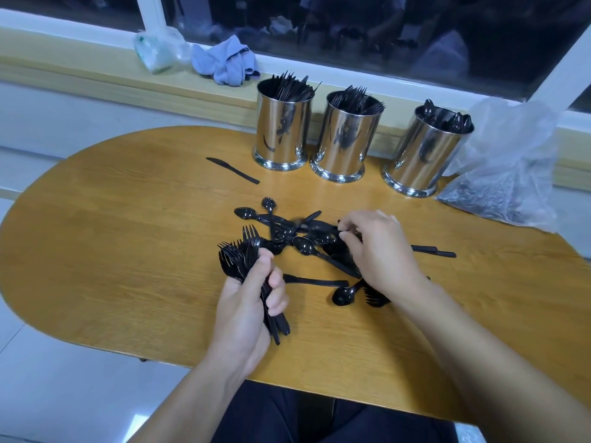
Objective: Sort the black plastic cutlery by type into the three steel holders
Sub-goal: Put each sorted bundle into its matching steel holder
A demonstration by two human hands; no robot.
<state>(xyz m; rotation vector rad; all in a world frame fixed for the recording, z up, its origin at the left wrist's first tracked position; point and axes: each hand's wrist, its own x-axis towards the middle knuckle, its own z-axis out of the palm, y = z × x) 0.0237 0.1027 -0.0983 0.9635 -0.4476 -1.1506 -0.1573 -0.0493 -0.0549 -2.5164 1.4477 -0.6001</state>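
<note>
Biggest risk here imo is the fork bundle (246,266) slipping: the left hand (246,302) has its fingers and thumb curled round a fat fistful of forks, tines fanned out toward 11 o'clock, and that plastic looks glossy and slick, so one loose handle could slide out the bottom and drop back on the table (112,251). Second thing: the right hand (380,251) is digging into the loose pile (297,235) at the centre of the table, fingertips curled and pinching at something in the tangle, though I can't tell which piece since its knuckles hide it. Spoons and forks are crossed over each other there, so pulling one could drag a neighbour along or flick it away. Misfiling is easy too, everything being the same shiny black. The three holders sit at 12 to 1 o'clock: the left holder (283,129) looks like knives, the middle holder (347,139) forks, the right holder (428,151) spoons. They're polished steel cylinders with flared bases, mirror-bright. A stray knife (232,170) lies alone at 11 o'clock. The tabletop is wood-grain with rounded ends; a crinkly clear bag (505,174) slumps at 2 o'clock.
</note>
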